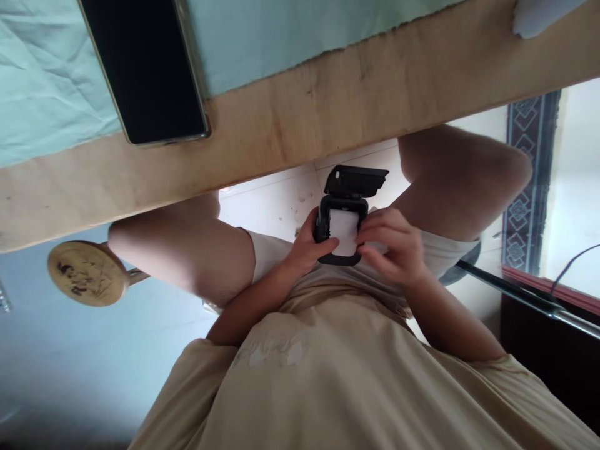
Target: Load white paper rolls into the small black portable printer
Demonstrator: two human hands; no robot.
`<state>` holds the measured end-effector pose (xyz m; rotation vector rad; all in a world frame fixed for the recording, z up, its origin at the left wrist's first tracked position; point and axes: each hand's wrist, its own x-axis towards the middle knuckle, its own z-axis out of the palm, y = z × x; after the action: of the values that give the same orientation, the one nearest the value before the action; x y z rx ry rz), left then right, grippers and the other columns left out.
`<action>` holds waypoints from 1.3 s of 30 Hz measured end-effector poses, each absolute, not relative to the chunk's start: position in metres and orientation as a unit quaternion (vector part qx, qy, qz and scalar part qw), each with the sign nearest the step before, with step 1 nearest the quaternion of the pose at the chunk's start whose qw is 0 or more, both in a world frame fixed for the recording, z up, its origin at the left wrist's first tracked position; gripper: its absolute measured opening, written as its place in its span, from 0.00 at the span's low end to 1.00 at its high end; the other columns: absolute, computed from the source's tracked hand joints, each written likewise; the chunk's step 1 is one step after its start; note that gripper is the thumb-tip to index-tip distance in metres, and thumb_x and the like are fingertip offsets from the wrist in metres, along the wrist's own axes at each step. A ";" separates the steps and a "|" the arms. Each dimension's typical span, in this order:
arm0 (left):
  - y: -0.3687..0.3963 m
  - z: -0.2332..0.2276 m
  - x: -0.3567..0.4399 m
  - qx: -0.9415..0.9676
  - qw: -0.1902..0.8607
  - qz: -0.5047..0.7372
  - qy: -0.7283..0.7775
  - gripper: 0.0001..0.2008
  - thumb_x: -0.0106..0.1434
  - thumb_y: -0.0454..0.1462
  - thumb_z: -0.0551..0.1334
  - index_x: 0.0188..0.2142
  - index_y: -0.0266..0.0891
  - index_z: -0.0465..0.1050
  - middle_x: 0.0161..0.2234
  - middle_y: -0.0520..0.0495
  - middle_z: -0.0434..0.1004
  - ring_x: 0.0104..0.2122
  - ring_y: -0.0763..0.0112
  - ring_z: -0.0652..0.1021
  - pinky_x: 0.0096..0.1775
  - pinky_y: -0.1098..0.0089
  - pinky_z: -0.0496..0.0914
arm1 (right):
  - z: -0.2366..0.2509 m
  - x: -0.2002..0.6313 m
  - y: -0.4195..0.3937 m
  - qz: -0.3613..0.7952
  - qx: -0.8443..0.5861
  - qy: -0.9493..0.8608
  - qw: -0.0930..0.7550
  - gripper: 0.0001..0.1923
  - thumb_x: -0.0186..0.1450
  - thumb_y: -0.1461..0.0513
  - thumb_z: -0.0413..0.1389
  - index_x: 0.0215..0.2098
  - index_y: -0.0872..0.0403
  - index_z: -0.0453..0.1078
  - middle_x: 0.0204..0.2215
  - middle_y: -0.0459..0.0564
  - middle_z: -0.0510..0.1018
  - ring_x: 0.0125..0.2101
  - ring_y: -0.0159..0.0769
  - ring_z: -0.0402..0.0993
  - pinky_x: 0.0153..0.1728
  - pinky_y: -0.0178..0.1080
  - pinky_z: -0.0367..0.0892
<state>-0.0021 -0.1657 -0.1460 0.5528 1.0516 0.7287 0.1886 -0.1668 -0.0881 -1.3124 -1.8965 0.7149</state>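
Worktop of pale wood runs across the upper view; a mint-green cloth covers its far part, and a black slab phone lies on the cloth's near edge. Below the worktop's near edge, over your lap, sits the small black box with a white insert, its hinged lid swung open away from you. Your left hand curls closed around its left side; your right hand pinches its right edge, fingers bent. Both hands touch it equally; its long axis points away from your body.
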 end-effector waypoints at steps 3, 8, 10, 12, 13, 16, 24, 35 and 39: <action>-0.166 -0.149 -0.002 0.240 0.784 0.335 0.465 0.41 0.44 0.51 0.79 0.55 0.44 0.68 0.43 0.47 0.78 0.41 0.63 0.77 0.44 0.65 0.71 | -0.099 0.196 -0.161 0.285 -0.602 -0.627 0.405 0.08 0.74 0.58 0.52 0.46 0.51 0.70 0.43 0.50 0.77 0.43 0.32 0.75 0.42 0.38 0.70; -0.167 -0.151 -0.001 0.243 0.788 0.345 0.448 0.42 0.43 0.50 0.80 0.55 0.45 0.69 0.43 0.48 0.78 0.41 0.64 0.77 0.44 0.65 0.71 | -0.117 0.194 -0.151 0.457 -0.611 -0.463 0.451 0.24 0.73 0.46 0.49 0.62 0.45 0.59 0.50 0.51 0.78 0.48 0.36 0.79 0.48 0.42 0.75; -0.168 -0.152 -0.001 0.243 0.792 0.348 0.439 0.43 0.43 0.49 0.81 0.56 0.45 0.69 0.45 0.48 0.78 0.43 0.64 0.78 0.47 0.64 0.72 | -0.117 0.191 -0.150 0.515 -0.603 -0.374 0.480 0.23 0.72 0.44 0.48 0.58 0.45 0.60 0.45 0.51 0.79 0.47 0.37 0.79 0.51 0.44 0.75; -0.169 -0.153 -0.001 0.250 0.791 0.352 0.434 0.44 0.43 0.49 0.80 0.58 0.45 0.69 0.48 0.47 0.78 0.46 0.62 0.78 0.51 0.61 0.72 | -0.114 0.190 -0.150 0.532 -0.614 -0.339 0.474 0.22 0.71 0.44 0.49 0.56 0.46 0.61 0.47 0.51 0.79 0.51 0.39 0.78 0.54 0.46 0.74; -0.170 -0.154 -0.001 0.255 0.788 0.354 0.435 0.44 0.43 0.49 0.80 0.58 0.45 0.68 0.49 0.46 0.78 0.48 0.61 0.78 0.53 0.60 0.72 | -0.113 0.190 -0.151 0.538 -0.619 -0.345 0.456 0.22 0.71 0.44 0.49 0.55 0.46 0.61 0.50 0.52 0.78 0.54 0.39 0.77 0.56 0.46 0.74; -0.170 -0.154 -0.001 0.259 0.785 0.358 0.433 0.46 0.43 0.49 0.81 0.60 0.45 0.67 0.52 0.45 0.78 0.53 0.58 0.77 0.56 0.59 0.71 | -0.109 0.189 -0.155 0.560 -0.616 -0.406 0.377 0.25 0.71 0.41 0.49 0.56 0.47 0.64 0.57 0.52 0.75 0.57 0.39 0.74 0.60 0.46 0.72; -0.166 -0.139 0.000 0.183 0.792 0.339 0.473 0.36 0.48 0.55 0.77 0.52 0.45 0.72 0.43 0.47 0.80 0.41 0.64 0.80 0.41 0.66 0.73 | -0.110 0.182 -0.160 0.576 -0.581 -0.497 0.290 0.37 0.64 0.41 0.60 0.62 0.52 0.60 0.47 0.52 0.75 0.38 0.30 0.71 0.37 0.34 0.73; -0.163 -0.137 0.006 0.106 0.789 0.361 0.486 0.32 0.54 0.61 0.71 0.49 0.43 0.74 0.41 0.46 0.83 0.44 0.58 0.83 0.42 0.63 0.75 | -0.115 0.183 -0.164 0.516 -0.597 -0.553 0.265 0.36 0.67 0.45 0.59 0.65 0.54 0.58 0.50 0.56 0.75 0.40 0.33 0.74 0.38 0.36 0.74; -0.160 -0.136 0.011 0.084 0.781 0.384 0.485 0.31 0.55 0.62 0.70 0.45 0.41 0.76 0.43 0.45 0.84 0.50 0.57 0.82 0.50 0.61 0.76 | -0.112 0.187 -0.164 0.470 -0.607 -0.578 0.278 0.37 0.65 0.46 0.60 0.65 0.53 0.58 0.61 0.61 0.69 0.57 0.43 0.71 0.56 0.47 0.74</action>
<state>0.0106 -0.1601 -0.1356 0.1817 1.0468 0.8294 0.1869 -0.1639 -0.1119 -1.6296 -1.5507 1.2617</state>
